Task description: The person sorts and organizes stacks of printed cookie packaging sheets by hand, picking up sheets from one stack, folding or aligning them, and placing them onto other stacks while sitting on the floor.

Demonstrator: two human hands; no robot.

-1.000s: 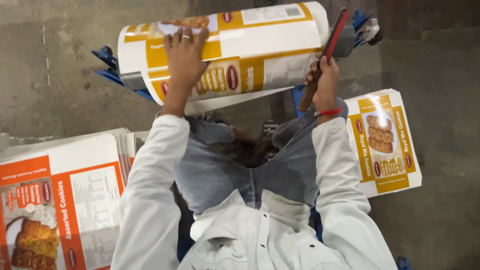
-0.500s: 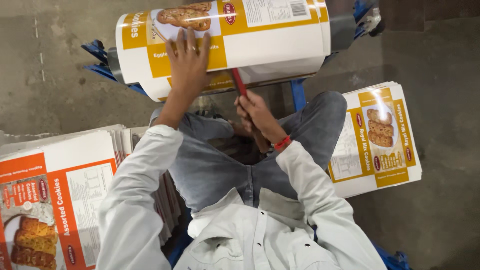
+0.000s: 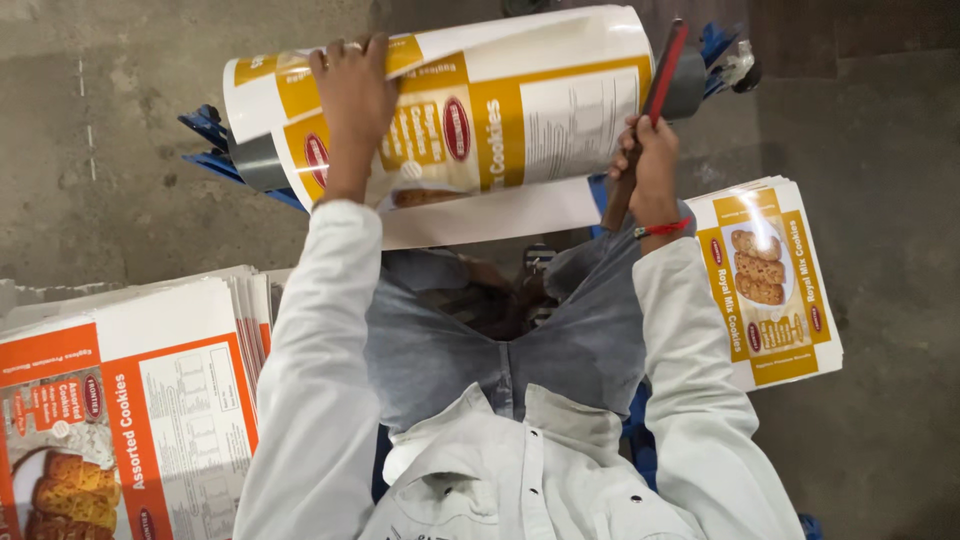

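Glossy printed card, white with mustard-yellow panels, is curled over a grey roller (image 3: 680, 85) in front of your knees. This sheet (image 3: 480, 110) lies across the roller between your two hands, with its free lower edge hanging toward your lap.

Your left hand (image 3: 352, 95) lies flat on the sheet near its left end, fingers spread over the top of the curve, pressing rather than pinching. Your right hand (image 3: 650, 165) is closed around the dark handle of a red-edged tool (image 3: 660, 75), whose long part lies along the sheet's right edge.

The sheet looks light and springy: stiff enough to keep its curve, thin enough to crease if you pinch it hard. Its coating looks slick, so a flat palm should hold it better than fingertips. Take it by the plain white margins or outer edges, and keep the curve broad so that it does not kink.

A blue frame (image 3: 215, 135) carries the roller; how it is fixed is hidden. You sit low over a bare grey concrete floor (image 3: 120, 120), stained and scuffed. A thick stack of orange-and-white sheets (image 3: 130, 400) lies by your left side, and a smaller yellow-and-white stack (image 3: 765, 280) lies on the floor by your right elbow. Little else of the room shows.
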